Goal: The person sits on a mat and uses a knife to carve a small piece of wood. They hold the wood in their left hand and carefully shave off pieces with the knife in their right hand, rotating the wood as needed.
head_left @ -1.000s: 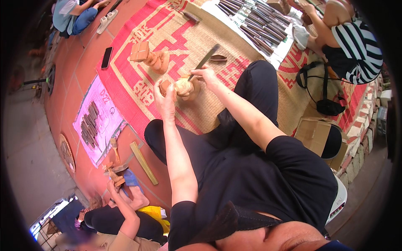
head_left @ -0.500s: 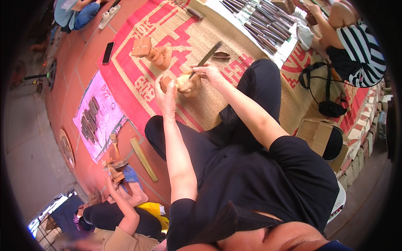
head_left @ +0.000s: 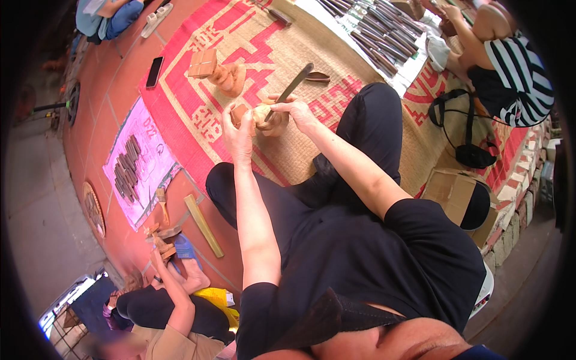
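Observation:
On the mat in front of me, my left hand (head_left: 239, 133) is closed round the square block end of a small pale wood carving (head_left: 261, 113). My right hand (head_left: 295, 113) grips a long, flat, dark file-like tool (head_left: 295, 83), which slants up and away to the right. Its lower end rests against the carving's rounded part; the exact contact is partly covered by my fingers. Just beyond stands a second wood carving (head_left: 230, 79) with a block base (head_left: 203, 63). A dark brown curved piece (head_left: 318, 77) lies right of the tool.
Rows of dark-handled tools (head_left: 384, 33) lie on a white sheet at the far right, and more short tools (head_left: 127, 171) on a pink sheet at left. A phone (head_left: 154, 72), wooden strip (head_left: 204, 225), cardboard box (head_left: 453, 192) and black bag (head_left: 474, 156) lie around. Other people sit nearby.
My right hand has shifted slightly left and nearer, and the tool now stands steeper against the carving. My left hand keeps its hold on the block end.

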Demonstrator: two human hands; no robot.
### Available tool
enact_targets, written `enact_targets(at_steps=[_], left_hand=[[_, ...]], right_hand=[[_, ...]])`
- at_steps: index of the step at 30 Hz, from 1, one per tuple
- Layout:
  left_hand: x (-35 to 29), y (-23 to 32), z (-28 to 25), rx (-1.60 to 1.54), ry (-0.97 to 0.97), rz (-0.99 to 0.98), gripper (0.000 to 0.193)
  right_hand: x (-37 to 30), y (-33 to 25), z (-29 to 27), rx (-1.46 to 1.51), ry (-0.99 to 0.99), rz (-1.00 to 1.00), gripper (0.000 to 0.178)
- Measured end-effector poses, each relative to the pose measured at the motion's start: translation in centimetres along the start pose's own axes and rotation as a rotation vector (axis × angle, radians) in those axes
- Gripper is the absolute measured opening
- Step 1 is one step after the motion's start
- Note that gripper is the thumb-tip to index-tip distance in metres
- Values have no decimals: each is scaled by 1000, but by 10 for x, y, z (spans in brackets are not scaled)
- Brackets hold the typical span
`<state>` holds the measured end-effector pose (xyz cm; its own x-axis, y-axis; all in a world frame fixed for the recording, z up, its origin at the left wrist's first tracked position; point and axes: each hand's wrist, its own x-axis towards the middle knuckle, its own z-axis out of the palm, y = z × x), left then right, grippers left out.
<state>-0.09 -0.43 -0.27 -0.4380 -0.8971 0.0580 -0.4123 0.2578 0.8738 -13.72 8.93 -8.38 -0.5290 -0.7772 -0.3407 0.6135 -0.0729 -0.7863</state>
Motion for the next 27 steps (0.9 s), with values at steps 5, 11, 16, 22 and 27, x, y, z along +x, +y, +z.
enact_targets(at_steps=[5,11,16,22,27], left_hand=[[-5,9,-1,-5,-8,-35,51],[-2,3,3,-14,-6,-13,51],[-3,3,-1,-61,-10,-37,50],[-2,6,0,-41,-21,-36,52],[-3,3,-1,-54,-12,-45,51]], right_hand=[[8,1,-18,77,92,66,31],[7,3,-8,53,-35,20,30],[9,-6,-19,80,138,82,29],[8,5,-16,-6,103,27,33],[8,-1,-22,31,104,42,34]])
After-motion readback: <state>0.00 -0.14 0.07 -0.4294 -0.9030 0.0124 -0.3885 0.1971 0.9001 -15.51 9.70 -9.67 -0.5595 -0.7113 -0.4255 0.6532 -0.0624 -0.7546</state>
